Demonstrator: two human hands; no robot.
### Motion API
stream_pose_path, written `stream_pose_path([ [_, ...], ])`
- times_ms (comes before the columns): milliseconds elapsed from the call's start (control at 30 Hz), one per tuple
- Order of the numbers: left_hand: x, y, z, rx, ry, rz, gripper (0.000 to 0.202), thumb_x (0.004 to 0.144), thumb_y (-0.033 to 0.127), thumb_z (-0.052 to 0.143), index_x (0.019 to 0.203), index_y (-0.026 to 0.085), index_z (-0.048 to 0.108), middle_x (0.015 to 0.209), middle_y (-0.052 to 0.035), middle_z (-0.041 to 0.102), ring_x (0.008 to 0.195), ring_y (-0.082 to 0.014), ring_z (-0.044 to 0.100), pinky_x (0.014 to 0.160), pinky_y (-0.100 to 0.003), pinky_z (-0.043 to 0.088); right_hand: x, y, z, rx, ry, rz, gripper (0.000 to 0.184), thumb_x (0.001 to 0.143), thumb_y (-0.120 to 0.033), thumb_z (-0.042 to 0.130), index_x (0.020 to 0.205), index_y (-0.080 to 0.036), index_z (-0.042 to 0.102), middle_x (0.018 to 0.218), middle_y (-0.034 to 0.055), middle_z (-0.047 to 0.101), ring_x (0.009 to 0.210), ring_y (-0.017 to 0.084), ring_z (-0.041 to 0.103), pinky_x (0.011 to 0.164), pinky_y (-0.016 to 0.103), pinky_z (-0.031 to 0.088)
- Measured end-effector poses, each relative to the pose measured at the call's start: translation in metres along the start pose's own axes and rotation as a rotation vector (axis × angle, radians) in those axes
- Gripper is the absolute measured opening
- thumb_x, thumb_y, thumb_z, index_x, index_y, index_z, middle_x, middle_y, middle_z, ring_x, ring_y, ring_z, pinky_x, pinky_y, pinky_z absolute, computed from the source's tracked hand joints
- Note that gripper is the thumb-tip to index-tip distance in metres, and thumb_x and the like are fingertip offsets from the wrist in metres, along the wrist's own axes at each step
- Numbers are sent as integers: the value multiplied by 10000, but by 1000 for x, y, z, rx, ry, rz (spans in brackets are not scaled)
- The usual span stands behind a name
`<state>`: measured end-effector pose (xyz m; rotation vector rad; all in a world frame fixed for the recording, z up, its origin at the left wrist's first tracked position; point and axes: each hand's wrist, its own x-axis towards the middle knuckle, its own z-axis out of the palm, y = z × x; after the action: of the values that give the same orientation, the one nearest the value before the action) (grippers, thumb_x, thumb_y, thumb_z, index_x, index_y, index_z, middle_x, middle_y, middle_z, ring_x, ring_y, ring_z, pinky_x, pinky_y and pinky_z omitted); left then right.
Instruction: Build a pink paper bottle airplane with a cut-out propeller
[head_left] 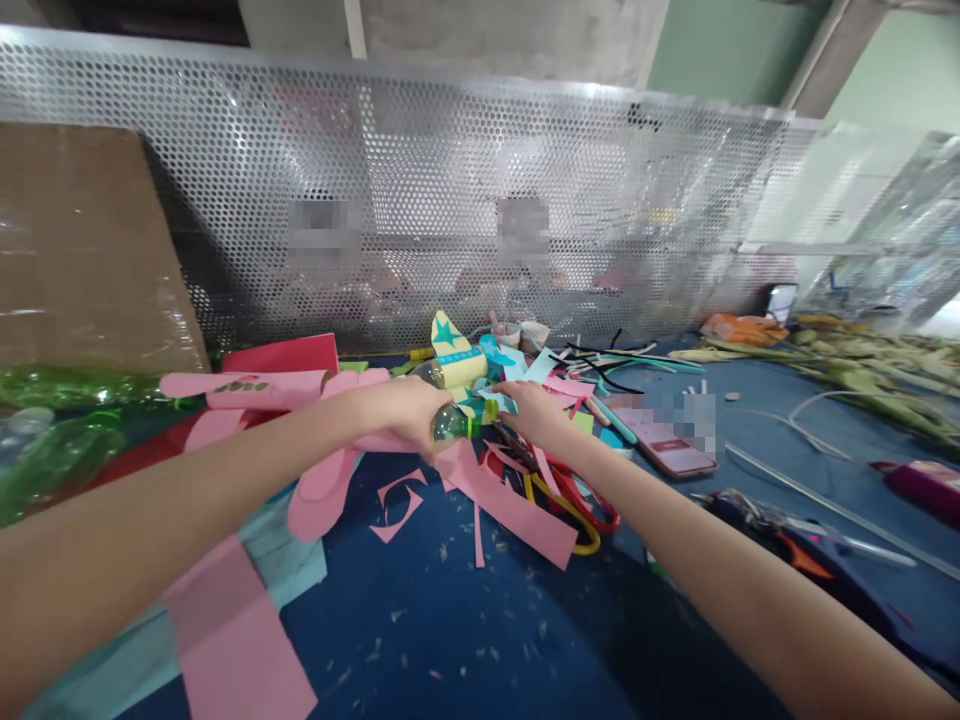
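My left hand [420,408] is closed around a small clear-green plastic bottle [450,425], lying on its side with its green-capped end pointing right. My right hand [538,412] reaches over the pile of paper scraps just right of the bottle. Its fingers are stretched out and touch or hover by light blue paper bits [504,402]; which of the two I cannot tell. Behind the hands is a bottle wrapped in yellow paper with blue stars [459,368]. A pink paper strip [517,505] and scissors with red and yellow handles [589,540] lie below my right hand.
Pink paper rolls [277,390] and green bottles [64,465] lie on the left. To the right are a phone [667,440], a glue gun [806,550] with its cable, and dried husks [870,380]. A perforated metal panel [450,200] stands behind the blue table [450,640].
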<state>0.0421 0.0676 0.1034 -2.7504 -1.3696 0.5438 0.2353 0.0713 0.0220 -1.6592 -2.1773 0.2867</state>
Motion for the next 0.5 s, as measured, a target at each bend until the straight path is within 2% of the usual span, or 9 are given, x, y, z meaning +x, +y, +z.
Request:
stream_pose_path([
  [67, 0, -4, 7, -3, 9, -18, 661, 549, 503, 717, 1115, 179, 605, 895, -125, 697, 894, -359, 618, 691, -374, 471, -12, -7, -7, -29, -54, 18, 226, 906, -328, 601, 1042, -153, 645, 1024, 84, 672, 926, 232, 637, 779, 376, 514],
  [167, -1, -12, 14, -21, 6, -36, 716, 578, 525, 696, 1174, 150, 564, 957, -155, 687, 941, -363, 607, 696, -363, 469, -42, -18, -13, -32, -208, -11, 220, 765, -411, 713, 754, -194, 681, 771, 50, 700, 724, 233, 650, 566, 284, 430],
  [233, -3, -14, 15, -38, 2, -40, 795, 589, 547, 686, 1251, 144, 506, 996, -166, 679, 983, -371, 593, 707, -359, 466, -60, -23, -11, -26, -272, -21, 232, 696, -410, 756, 722, -198, 667, 732, 50, 693, 677, 232, 638, 503, 267, 361],
  [300, -5, -14, 16, -57, -5, -29, 843, 601, 563, 676, 1298, 142, 459, 1003, -162, 678, 1012, -376, 579, 722, -362, 462, -73, -24, -6, -5, -290, -19, 184, 670, -322, 762, 741, -192, 652, 726, 51, 684, 659, 223, 622, 486, 257, 327],
  [400, -5, -11, 16, -83, -25, 4, 817, 609, 563, 674, 1286, 154, 470, 990, -141, 688, 1017, -370, 573, 742, -365, 454, -81, -18, -1, 63, -269, -5, 114, 689, -196, 702, 767, -191, 619, 714, 28, 667, 633, 186, 596, 493, 240, 340],
  [500, -6, -8, 17, -102, -36, 30, 777, 598, 550, 689, 1251, 176, 496, 985, -121, 694, 1027, -359, 563, 753, -357, 449, -82, -8, -10, 143, -212, 18, 71, 729, -164, 634, 721, -198, 572, 652, 1, 629, 584, 157, 565, 510, 236, 373],
])
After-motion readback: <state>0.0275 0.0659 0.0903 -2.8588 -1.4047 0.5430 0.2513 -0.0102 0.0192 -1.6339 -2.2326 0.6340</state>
